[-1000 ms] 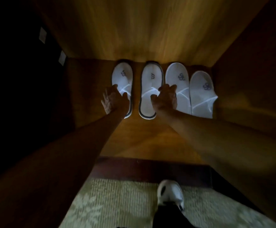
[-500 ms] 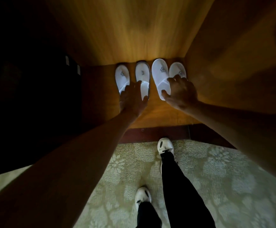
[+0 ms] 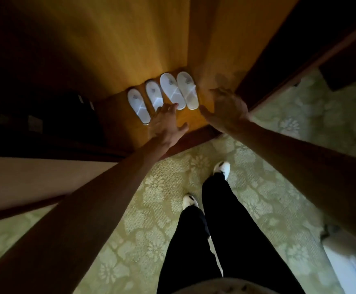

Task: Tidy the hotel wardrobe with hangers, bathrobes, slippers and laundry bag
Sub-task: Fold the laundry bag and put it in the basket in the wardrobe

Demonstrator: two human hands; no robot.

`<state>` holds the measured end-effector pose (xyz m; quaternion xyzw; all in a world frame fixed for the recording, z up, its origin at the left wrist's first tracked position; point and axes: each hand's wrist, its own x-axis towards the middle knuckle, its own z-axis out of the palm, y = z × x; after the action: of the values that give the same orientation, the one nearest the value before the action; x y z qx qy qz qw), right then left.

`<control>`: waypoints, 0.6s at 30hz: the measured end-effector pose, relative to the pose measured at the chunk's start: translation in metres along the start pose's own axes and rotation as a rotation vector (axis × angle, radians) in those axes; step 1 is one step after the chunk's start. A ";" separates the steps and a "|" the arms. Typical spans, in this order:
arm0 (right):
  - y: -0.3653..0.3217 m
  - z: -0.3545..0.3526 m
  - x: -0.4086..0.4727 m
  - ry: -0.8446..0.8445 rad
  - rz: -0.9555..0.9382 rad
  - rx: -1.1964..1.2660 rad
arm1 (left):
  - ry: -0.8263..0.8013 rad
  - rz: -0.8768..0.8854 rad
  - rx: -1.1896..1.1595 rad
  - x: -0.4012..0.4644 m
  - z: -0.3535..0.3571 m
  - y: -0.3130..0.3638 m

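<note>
We're looking down at four white slippers [image 3: 168,94] lined up side by side on the wardrobe floor [image 3: 117,115], toes against the back panel [image 3: 117,45]. Our left hand [image 3: 166,124] has its fingers spread and loose, gripping nothing; the fingertips sit right at the heels of the two middle slippers, though we can't tell if they actually touch. Our right hand [image 3: 225,109] is relaxed too, fingers straight-ish and holding nothing, with the rightmost slipper just left of its thumb. Behind both hands it's patterned carpet [image 3: 143,209], plus our black trousers [image 3: 221,230] and white shoes [image 3: 222,167].
</note>
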<state>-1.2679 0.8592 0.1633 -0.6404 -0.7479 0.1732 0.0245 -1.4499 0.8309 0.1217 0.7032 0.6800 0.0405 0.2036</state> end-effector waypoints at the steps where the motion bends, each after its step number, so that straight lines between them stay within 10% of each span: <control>1: 0.005 -0.017 -0.017 0.013 0.049 0.042 | 0.000 0.032 -0.039 -0.008 -0.011 0.014; 9: 0.081 -0.105 -0.175 0.168 0.447 0.280 | -0.081 0.261 -0.398 -0.059 -0.041 0.146; 18: 0.148 -0.067 -0.403 0.295 1.022 0.544 | -0.635 0.534 -0.180 -0.173 0.048 0.299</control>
<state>-1.0384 0.5032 0.2581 -0.9071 -0.2623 0.2576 0.2050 -1.1654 0.6536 0.2184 0.8118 0.3712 -0.0678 0.4457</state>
